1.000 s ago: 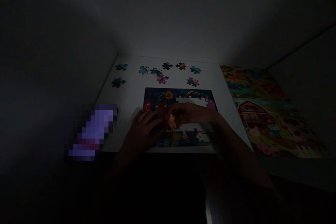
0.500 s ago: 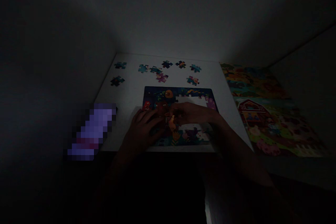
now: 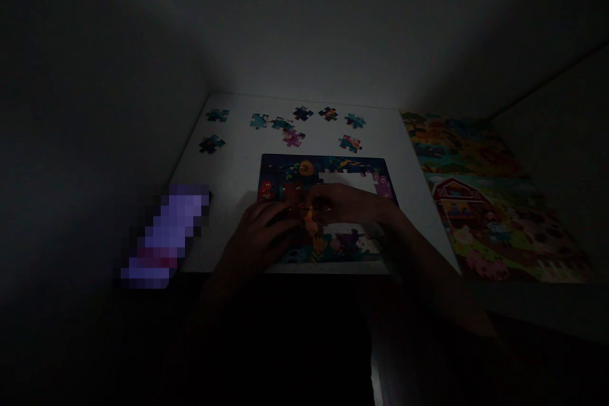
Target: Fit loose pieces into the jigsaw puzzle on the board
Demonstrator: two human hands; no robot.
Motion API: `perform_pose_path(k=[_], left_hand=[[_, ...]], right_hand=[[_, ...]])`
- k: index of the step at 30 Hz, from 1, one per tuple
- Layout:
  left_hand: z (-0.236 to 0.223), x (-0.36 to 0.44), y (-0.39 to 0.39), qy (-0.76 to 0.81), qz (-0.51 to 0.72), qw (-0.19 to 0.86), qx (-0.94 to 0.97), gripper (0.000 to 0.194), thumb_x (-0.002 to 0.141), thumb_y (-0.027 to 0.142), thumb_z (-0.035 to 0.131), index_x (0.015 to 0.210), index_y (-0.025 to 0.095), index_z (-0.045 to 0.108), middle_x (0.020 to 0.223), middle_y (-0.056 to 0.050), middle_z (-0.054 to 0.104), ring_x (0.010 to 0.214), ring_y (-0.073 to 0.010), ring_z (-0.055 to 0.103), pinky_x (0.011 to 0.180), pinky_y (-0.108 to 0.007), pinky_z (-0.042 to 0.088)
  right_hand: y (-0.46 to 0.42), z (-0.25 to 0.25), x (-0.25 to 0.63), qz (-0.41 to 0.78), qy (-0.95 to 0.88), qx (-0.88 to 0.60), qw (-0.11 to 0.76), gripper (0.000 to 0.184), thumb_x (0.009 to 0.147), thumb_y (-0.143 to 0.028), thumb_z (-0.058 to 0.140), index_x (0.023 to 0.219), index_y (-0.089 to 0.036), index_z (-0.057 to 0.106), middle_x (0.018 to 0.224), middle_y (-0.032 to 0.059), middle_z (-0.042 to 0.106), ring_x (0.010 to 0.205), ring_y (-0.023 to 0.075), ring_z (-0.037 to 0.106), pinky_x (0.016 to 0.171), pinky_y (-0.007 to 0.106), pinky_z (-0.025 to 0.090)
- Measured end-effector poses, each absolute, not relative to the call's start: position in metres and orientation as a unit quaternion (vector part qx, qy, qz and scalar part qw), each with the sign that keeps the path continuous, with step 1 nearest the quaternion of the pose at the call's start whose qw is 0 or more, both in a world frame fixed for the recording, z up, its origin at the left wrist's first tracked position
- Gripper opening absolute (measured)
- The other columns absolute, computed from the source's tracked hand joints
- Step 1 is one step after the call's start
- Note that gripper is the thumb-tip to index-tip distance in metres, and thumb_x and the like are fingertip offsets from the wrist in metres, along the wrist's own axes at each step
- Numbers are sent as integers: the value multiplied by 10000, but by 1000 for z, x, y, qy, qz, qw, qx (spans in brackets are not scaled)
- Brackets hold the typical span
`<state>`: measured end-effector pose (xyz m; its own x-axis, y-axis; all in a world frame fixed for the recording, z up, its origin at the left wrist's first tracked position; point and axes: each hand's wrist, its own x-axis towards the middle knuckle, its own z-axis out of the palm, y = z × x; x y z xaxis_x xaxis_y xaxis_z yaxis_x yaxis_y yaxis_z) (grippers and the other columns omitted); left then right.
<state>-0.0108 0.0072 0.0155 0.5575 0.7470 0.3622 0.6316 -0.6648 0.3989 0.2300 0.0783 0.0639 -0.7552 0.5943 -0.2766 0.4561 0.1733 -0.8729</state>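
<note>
A partly assembled jigsaw puzzle (image 3: 328,163) with dark blue edges and cartoon animals lies in front of me, with a white gap in its middle and right. My left hand (image 3: 261,231) rests over its left part, fingers stretched out and lying on the assembled pieces. My right hand (image 3: 345,203) reaches in from the right across the gap. Its thumb and fingers are pinched at a puzzle piece (image 3: 310,223) with an orange figure, at the gap's left side. Fingers and dim light hide part of that piece and its edges.
Several loose puzzle pieces (image 3: 293,138) lie on the white table (image 3: 228,171) beyond the puzzle. A blurred, lit phone-like object (image 3: 174,228) is at the left edge. Farm and animal pictures (image 3: 495,228) lie on the right. A wall (image 3: 304,44) stands behind.
My right fingers have shifted slightly left with the orange-figure piece, close to my left fingertips. My left hand stays almost in place. The whole view has moved very little.
</note>
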Motion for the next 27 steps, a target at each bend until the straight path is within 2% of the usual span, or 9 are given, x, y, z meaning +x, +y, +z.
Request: perform_pose_path(k=[5,10,15,22,27], left_hand=[[17,-13,7,357,263,117,889,248,928,203,590,1137,275,702,1331,-65,609,1221,-240,539,1045,-470,447],[19,-14,6,357,242,136,892,338,901,130,555,1158,290,703,1341,-61,603,1236,-250,526,1040,-486,450],[20,-13,6,357,238,137,893,339,887,132,579,1152,301,705,1338,-50,607,1228,-253,527,1024,-494,464],[20,-12,5,356,248,142,889,315,899,128,555,1127,275,714,1315,-58,617,1221,-245,530,1028,-480,466],[20,-11,5,364,242,151,887,324,896,131,561,1130,295,714,1321,-50,614,1216,-249,531,1030,-497,464]], right_hand=[[77,66,229,521,-773,-359,54,202,786,-94,617,973,-166,601,928,29,666,776,143,600,675,257,450],[77,64,229,510,-782,-354,57,191,795,-118,637,976,-172,612,930,24,665,793,151,605,699,269,466],[77,63,229,476,-801,-360,53,189,795,-101,632,969,-176,632,885,19,663,766,151,596,671,262,454],[76,59,230,520,-791,-311,83,240,819,-56,591,1019,-176,649,961,33,697,839,163,650,733,276,487],[75,62,230,496,-807,-305,95,224,834,-73,610,1012,-194,673,1017,33,698,876,160,649,775,273,486]])
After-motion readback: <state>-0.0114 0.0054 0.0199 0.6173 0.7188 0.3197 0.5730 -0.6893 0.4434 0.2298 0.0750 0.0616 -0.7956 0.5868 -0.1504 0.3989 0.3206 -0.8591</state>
